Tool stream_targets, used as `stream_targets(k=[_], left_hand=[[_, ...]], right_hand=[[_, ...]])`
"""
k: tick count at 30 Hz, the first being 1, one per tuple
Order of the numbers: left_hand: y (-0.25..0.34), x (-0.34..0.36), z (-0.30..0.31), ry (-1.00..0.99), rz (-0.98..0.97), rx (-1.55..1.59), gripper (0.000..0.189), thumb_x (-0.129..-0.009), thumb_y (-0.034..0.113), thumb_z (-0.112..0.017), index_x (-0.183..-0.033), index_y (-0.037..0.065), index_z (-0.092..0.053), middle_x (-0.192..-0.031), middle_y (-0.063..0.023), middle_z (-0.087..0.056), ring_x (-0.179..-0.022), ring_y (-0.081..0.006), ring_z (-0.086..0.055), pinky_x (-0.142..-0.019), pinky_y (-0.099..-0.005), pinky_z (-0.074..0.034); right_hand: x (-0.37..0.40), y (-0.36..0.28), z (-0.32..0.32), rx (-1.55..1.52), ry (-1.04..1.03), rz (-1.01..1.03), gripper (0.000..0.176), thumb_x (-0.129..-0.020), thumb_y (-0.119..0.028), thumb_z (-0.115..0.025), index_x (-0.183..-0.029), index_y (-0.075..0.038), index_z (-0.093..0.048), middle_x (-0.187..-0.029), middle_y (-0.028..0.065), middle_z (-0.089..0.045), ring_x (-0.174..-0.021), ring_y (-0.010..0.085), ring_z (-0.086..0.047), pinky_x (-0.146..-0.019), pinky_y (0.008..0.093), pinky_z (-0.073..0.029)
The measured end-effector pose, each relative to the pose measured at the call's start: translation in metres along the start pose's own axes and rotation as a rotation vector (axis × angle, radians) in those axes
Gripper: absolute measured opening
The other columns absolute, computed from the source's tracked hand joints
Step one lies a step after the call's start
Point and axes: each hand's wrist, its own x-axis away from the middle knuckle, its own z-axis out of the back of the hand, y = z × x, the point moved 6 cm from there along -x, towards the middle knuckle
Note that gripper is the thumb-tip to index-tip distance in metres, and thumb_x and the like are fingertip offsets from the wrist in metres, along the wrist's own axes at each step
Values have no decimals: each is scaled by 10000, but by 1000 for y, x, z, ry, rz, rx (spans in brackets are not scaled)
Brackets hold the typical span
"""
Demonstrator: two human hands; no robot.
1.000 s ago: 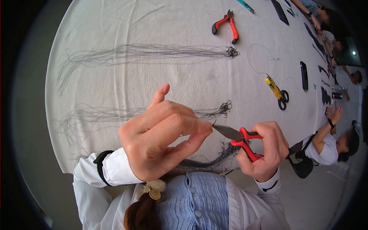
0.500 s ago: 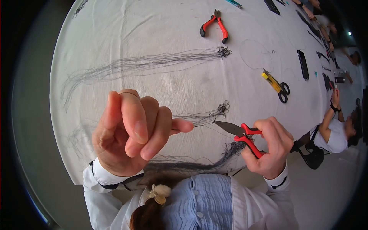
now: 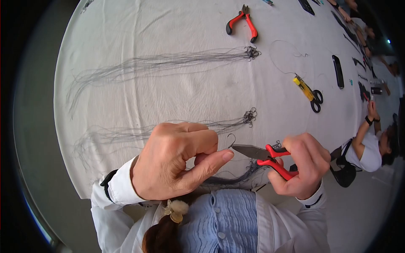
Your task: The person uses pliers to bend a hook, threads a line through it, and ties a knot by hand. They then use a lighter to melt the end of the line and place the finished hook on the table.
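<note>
My right hand (image 3: 301, 166) is wrapped round the red handles of a pair of pliers (image 3: 249, 152), whose dark jaws point left. At the tip of the jaws is a small dark fish hook (image 3: 231, 138), its bend facing up. My left hand (image 3: 179, 158) is closed beside it, thumb and curled forefinger pinched on thin fishing line just left of the hook. Most of that line is hidden by the fingers. Behind the hands lies a bundle of hooked lines (image 3: 249, 117). A darker, thicker bundle (image 3: 249, 171) is partly covered by the pliers and my hands.
Farther off on the white tablecloth (image 3: 177, 97) lie another bundle of hooked lines (image 3: 252, 52) and a second pair of red-handled pliers (image 3: 253, 31). To the right are black-handled scissors with a yellow part (image 3: 304, 89) and a black phone (image 3: 338, 71). A person (image 3: 366, 143) sits at the right edge.
My left hand has turned over, knuckles now up, and moved right and down to the plier tips. The hook now shows clearly at the jaws. The view has shifted slightly.
</note>
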Motion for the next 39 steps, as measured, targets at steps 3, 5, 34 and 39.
stream_targets(k=[3,5,34,39], left_hand=[[-15,0,-4,-116,189,360,443,-833,119,-570,-479,35,-318,-437,-22,-292,-412,-129,-214,-427,-321,-180],[-20,2,-9,-96,240,498,432,-819,67,-533,-488,41,-256,-448,-9,-250,-428,-114,-190,-433,-332,-160],[-43,6,8,78,345,1039,458,-836,238,-508,-509,117,-211,-521,29,-203,-464,-101,-193,-441,-287,-192],[-45,6,-2,-16,431,1277,459,-850,263,-506,-500,133,-238,-559,37,-209,-486,-105,-193,-459,-291,-196]], right_hand=[[0,-2,0,-44,-55,14,299,-409,-38,-606,-698,-27,-532,-574,32,-404,-425,154,-393,-361,265,-314],[0,-1,0,-65,-82,23,291,-407,-40,-603,-689,-28,-531,-570,31,-399,-421,150,-387,-361,263,-312],[0,34,-11,-110,-122,-159,228,-493,-27,-581,-706,1,-502,-597,77,-457,-444,182,-416,-405,267,-342],[3,45,-11,-104,-121,-188,250,-505,-38,-567,-739,10,-496,-618,85,-453,-471,186,-397,-423,278,-335]])
